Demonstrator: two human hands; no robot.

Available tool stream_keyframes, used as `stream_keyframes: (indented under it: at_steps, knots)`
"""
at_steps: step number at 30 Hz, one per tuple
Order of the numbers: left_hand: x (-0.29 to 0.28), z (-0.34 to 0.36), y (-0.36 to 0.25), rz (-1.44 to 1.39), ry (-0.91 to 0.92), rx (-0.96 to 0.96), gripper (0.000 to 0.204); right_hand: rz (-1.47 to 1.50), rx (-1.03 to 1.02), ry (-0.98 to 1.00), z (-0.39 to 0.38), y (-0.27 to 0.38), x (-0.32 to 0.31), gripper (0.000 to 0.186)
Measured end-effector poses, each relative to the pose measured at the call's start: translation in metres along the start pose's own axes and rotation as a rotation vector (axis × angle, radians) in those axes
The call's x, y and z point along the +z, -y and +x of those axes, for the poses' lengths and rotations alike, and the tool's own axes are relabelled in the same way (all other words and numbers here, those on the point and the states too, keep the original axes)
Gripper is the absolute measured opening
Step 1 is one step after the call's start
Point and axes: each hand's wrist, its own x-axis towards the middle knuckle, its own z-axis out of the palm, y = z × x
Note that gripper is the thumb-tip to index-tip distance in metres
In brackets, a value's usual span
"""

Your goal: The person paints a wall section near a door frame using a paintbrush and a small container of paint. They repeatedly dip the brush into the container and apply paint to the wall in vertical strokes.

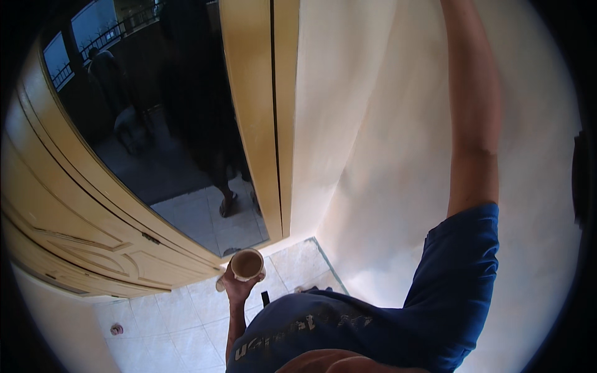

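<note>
My left hand (237, 288) is wrapped round a pale, round tub (263, 273) held low in front of my body, with its open top facing up. The tub looks brownish inside, and I cannot tell whether that is its contents or its bottom. My right arm stretches up along the cream wall (385, 205) and leaves the picture at the top, so the right hand is out of sight. Patchy, uneven tones cover that wall.
A yellowish wooden wardrobe (252, 81) stands on the left, with a dark mirror panel (180, 149) reflecting people and a railing. Below lie white floor tiles (186, 311) with a small reddish object (116, 329). A dark object (579, 180) sits at the right rim.
</note>
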Motion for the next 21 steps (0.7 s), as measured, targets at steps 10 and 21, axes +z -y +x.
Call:
stream_keyframes:
  at_steps: [10, 21]
  knots:
    - [-0.021, -0.015, 0.017, 0.047, 0.12, -0.011, 0.078, 0.214, 0.389, 0.299, -0.3, 0.137, -0.001, 0.045]
    - [-0.046, -0.048, 0.01, 0.196, 0.098, -0.066, 0.085, 0.305, 0.648, 0.329, -0.637, 0.232, 0.074, 0.051]
